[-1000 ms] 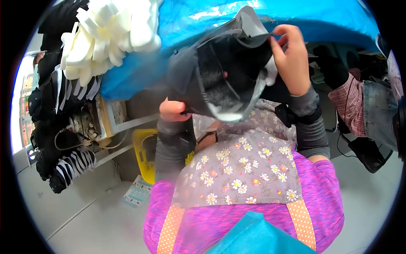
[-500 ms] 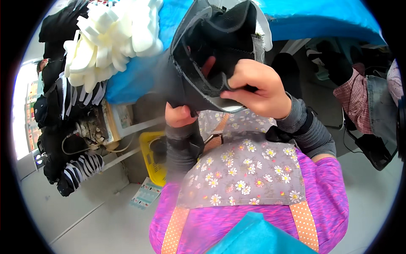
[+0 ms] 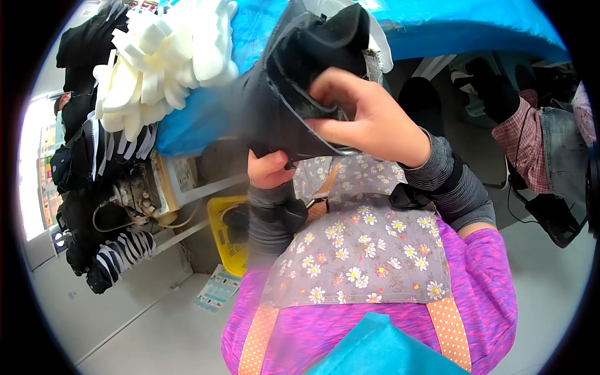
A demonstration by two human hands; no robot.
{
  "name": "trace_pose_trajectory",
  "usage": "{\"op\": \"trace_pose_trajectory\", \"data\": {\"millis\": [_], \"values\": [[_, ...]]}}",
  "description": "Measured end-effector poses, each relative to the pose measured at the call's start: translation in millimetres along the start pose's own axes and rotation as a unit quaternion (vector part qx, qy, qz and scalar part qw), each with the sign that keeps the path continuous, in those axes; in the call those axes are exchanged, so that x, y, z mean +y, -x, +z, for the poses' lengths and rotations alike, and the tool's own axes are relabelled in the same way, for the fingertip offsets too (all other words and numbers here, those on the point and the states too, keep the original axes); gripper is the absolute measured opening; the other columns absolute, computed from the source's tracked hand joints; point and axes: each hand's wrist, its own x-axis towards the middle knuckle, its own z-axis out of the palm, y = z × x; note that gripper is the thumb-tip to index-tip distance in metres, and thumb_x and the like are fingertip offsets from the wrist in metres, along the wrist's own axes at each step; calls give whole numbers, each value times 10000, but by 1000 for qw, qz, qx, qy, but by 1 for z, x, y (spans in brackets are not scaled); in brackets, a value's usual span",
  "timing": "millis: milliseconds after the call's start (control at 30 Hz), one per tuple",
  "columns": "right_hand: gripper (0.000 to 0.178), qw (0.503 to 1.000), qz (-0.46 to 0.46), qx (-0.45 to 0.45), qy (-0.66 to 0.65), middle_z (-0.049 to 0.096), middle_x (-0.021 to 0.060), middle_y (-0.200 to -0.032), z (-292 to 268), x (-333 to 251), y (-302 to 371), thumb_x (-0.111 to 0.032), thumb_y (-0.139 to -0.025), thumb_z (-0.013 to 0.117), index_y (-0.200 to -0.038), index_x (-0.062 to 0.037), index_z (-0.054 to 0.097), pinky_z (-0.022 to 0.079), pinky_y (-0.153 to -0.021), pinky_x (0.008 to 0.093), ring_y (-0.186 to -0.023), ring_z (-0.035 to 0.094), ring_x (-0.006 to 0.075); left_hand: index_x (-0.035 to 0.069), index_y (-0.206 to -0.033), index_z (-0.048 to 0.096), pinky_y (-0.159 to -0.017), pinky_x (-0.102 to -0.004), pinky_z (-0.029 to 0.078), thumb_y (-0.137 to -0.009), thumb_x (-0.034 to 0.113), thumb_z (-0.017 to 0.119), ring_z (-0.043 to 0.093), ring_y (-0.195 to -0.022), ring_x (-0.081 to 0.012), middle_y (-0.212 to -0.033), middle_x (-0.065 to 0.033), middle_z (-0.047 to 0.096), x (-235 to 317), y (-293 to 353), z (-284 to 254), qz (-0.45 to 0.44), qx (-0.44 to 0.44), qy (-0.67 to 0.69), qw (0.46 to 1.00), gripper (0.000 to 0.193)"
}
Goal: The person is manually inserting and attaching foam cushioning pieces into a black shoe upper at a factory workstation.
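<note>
A black sewn fabric piece (image 3: pixel 269 119), hollow with its mouth turned toward me, is held up in front of my apron. Pale stitching runs along its raw edges, and a white layer (image 3: pixel 381 37) shows at its far right side. Down at its lower left, my left hand (image 3: pixel 269 167) is closed on the fabric; the thumb shows, while most of its fingers are hidden beneath. From the right, my right hand (image 3: pixel 375 122) reaches over the rim, its fingers curled inside and its thumb against the near edge, with fabric between them.
White foam pieces (image 3: pixel 156 62) are heaped on a blue-covered table (image 3: pixel 450 25). Black garments (image 3: pixel 81 150) hang at the left, by a machine (image 3: pixel 137 187). A yellow basket (image 3: pixel 226 250) stands below. Another person, in a checked garment (image 3: pixel 522 147), sits at the right.
My right hand has loosened its tight pinch at the rim and shifted left, its fingers now farther apart and deeper in the opening. The fabric has tilted slightly; my left hand stays under it.
</note>
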Motion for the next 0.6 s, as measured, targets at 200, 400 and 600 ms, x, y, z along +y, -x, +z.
{"op": "trace_pose_trajectory", "data": {"millis": [200,400,600], "values": [[190,986,-100,50,120,587,159,-740,-1,-7,-4,-153,-890,713,-900,24,644,438,-590,323,-608,521,190,-46,-1474,369,-1134,-526,379,-772,129,679,499,-1328,-378,-1465,-212,486,4,12,-30,-49,6,-101,994,788],[223,995,67,16,74,505,155,-656,-6,-5,-5,-171,-911,678,-919,46,629,410,-561,332,-601,429,130,-9,-1342,550,-1008,-392,476,-688,-173,674,600,-1181,-242,-1272,-110,639,7,16,-22,-46,8,-183,982,686],[332,981,126,33,-141,633,81,-732,2,6,-9,-252,-961,654,-957,80,650,466,-635,287,-685,527,91,11,-1355,547,-984,-370,490,-761,-174,698,592,-1178,-210,-1261,-91,641,4,18,-20,-89,-60,-198,974,640]]}}
